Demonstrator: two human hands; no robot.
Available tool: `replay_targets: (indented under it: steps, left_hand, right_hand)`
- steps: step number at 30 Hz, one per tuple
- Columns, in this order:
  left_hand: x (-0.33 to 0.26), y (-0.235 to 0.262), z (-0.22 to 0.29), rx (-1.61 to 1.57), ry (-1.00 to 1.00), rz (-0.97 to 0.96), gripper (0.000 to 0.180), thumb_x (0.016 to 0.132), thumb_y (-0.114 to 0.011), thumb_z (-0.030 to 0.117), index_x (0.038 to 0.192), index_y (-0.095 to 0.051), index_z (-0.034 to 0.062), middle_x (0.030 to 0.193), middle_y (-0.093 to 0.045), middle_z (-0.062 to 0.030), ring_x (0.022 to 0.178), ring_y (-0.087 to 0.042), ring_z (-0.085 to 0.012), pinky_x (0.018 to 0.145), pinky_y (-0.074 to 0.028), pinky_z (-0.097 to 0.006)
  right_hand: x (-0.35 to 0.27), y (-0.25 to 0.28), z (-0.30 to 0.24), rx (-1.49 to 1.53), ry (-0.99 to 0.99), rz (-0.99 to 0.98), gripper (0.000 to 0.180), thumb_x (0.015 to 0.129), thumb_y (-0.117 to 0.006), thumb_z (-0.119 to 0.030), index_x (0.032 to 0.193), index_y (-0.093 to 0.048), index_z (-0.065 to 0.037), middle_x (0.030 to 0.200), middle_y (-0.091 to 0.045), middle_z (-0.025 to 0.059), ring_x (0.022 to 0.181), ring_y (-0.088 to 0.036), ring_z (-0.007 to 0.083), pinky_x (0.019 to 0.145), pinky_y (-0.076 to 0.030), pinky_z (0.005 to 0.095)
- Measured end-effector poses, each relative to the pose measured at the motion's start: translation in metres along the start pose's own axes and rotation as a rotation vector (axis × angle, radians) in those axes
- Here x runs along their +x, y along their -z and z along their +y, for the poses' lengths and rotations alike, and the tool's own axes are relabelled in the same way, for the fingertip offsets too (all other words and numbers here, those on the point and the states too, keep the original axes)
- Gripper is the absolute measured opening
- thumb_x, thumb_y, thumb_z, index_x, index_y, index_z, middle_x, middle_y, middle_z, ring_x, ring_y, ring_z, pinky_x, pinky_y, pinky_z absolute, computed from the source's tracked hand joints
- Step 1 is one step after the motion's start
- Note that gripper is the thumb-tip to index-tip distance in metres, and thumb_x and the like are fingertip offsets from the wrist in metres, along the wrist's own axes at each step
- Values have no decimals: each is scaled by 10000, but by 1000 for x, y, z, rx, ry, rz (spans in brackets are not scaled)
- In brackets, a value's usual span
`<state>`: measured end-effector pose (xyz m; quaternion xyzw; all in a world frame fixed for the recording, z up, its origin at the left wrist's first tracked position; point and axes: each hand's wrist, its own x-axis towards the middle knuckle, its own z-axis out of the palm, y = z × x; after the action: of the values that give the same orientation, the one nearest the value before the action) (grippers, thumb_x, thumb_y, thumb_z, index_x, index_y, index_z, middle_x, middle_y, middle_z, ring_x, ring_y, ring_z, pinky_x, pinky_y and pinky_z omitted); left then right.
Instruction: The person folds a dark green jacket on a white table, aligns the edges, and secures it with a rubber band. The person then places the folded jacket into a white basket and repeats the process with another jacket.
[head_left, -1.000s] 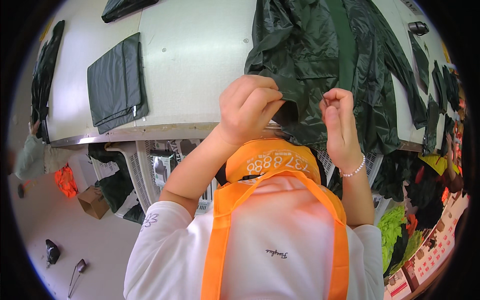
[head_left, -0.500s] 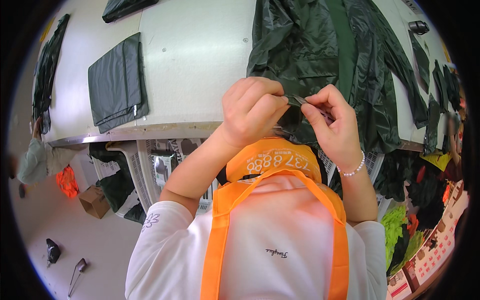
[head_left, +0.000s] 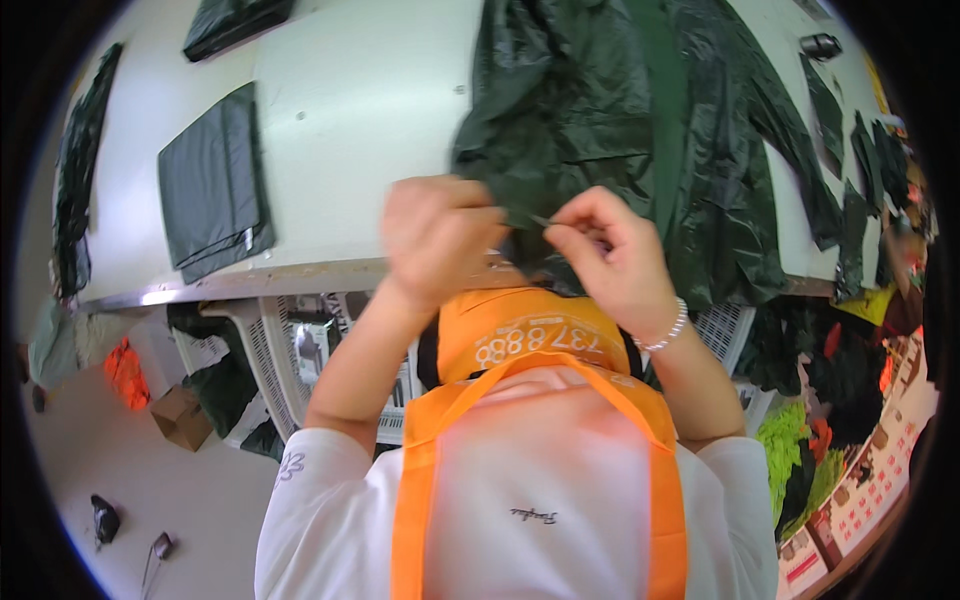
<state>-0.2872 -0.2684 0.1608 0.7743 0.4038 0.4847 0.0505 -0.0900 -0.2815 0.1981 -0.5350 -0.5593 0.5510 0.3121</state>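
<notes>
A dark green shiny jacket (head_left: 590, 110) lies spread over the near edge of the table, its sleeve reaching to the right. Blurred by motion, my left hand (head_left: 437, 240) is closed, its fingertips pinching the jacket's near edge. My right hand (head_left: 618, 262), with a beaded bracelet at the wrist, is closed around a small pair of thread snips (head_left: 542, 220). The thin metal tip points left toward my left fingertips, with a short gap between. Most of the snips is hidden inside my right hand.
A folded dark green garment (head_left: 212, 185) lies left on the white table (head_left: 360, 130). Another dark bundle (head_left: 235, 22) is at the far left. White plastic crates (head_left: 270, 350) stand under the table edge. At right are dark cut pieces (head_left: 825, 115) and a small black object (head_left: 820, 46).
Both hands have shifted left and slightly nearer to me, my left hand farther than my right, so the gap between them is wider. The whole view has also shifted a little.
</notes>
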Motion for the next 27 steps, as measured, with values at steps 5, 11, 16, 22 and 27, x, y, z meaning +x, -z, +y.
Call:
replay_targets:
  steps: [5,11,16,22,27]
  left_hand:
    - [-48,47,-52,240,701,257,205,730,-637,-72,908,-615,29,914,-629,-58,830,-583,-156,744,-463,-265]
    - [-121,64,-33,75,1143,520,249,871,-569,69,1115,-547,26,1010,-579,-31,884,-528,-95,762,-405,-215]
    - [-166,-47,78,-86,1396,246,179,868,-592,65,1039,-563,20,888,-564,-12,742,-503,-73,659,-415,-201]
    - [-171,-181,194,-269,1668,-35,240,886,-601,228,936,-630,-4,794,-613,-11,724,-538,-72,654,-431,-215]
    - [-111,-245,217,-501,1886,-8,391,878,-593,373,933,-638,-11,801,-633,-49,699,-582,-105,631,-430,-227]
  right_hand:
    - [-1,27,33,-80,-34,-49,249,810,-687,-92,983,-524,-17,882,-582,34,796,-555,73,750,-475,228]
    - [6,167,79,-333,-33,295,253,776,-670,-60,1003,-558,-43,850,-589,42,739,-574,111,680,-483,249]
    - [1,448,215,-444,68,950,331,744,-727,-79,1028,-575,-5,921,-608,78,823,-583,160,747,-480,262]
    - [-68,761,382,-668,-217,1462,417,601,-845,-174,901,-633,24,845,-655,113,763,-609,180,733,-500,298]
    - [-66,874,415,-491,-208,1560,410,596,-845,-226,871,-661,15,847,-675,120,764,-619,204,750,-500,319]
